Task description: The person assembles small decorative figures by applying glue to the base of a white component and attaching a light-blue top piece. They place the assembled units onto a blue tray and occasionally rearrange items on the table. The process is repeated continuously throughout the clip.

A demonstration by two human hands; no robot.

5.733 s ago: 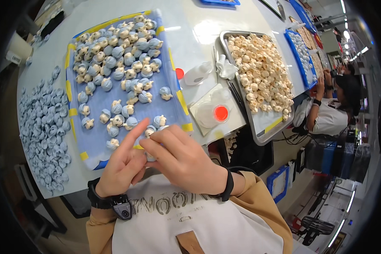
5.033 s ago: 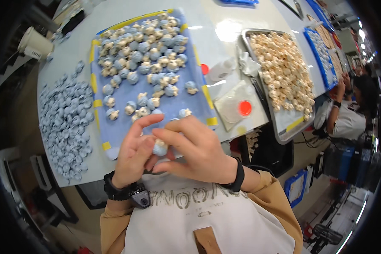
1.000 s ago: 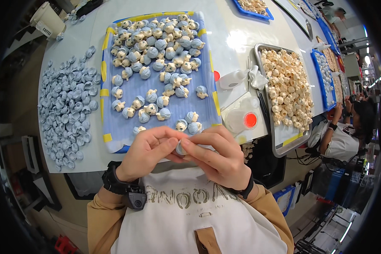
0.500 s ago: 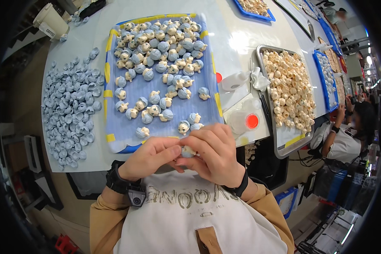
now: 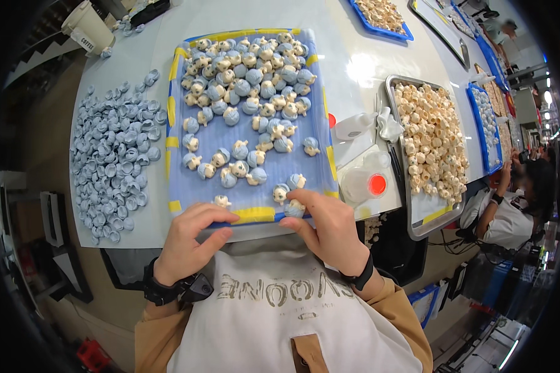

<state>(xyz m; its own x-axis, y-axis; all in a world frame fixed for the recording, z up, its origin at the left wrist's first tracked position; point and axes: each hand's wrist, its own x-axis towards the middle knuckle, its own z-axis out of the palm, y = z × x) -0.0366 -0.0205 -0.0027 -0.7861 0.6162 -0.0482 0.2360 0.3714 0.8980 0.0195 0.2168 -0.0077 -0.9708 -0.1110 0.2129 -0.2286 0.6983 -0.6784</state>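
One white bench (image 5: 142, 55) is carrying one rectangular blue cloth-lined tray (image 5: 261, 194) edged with yellow tape and, rightward, one silver metal tray (image 5: 438, 225) of hollow cream pieces (image 5: 432, 143). Of two bare hands at the blue tray's front edge, the left hand (image 5: 180, 245) is holding its grip parted around nothing; the right hand (image 5: 337, 233) is pinching one round blue-and-cream doll head (image 5: 294, 209) near the front right corner. Good handling is probably calling for light fingertip pressure, neighbours being left unbumped. Two similar heads (image 5: 280, 193) are lying just beyond it, one beside the left hand; crowded heads (image 5: 255, 76) farther back and pale-blue cupped shells (image 5: 115, 161) at left are defying count.
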